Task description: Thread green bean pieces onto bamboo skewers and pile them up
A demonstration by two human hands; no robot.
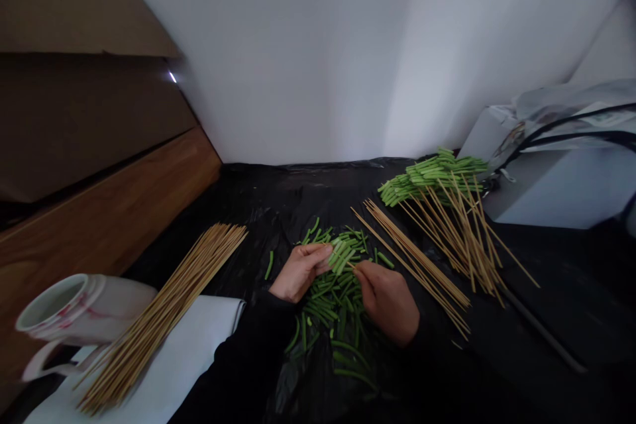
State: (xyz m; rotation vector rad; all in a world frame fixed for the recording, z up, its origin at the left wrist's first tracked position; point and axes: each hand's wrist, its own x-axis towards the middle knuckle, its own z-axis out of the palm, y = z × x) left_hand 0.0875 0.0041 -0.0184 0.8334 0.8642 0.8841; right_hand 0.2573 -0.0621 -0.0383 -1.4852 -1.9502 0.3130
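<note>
My left hand pinches a flat row of cut green bean pieces between thumb and fingers. From the right, my right hand is closed around a thin bamboo skewer, whose far end meets the row; most of its length is hidden by the fist. Beneath both hands lies a loose pile of cut green beans on black plastic sheeting. Just right of my right hand, several bare bamboo skewers lie side by side.
Skewered green beans are stacked at the back right, their sticks pointing forward. At left, a skewer bundle rests by a tipped white pitcher over a white sheet. A white box with black cables stands right; a wall rises behind.
</note>
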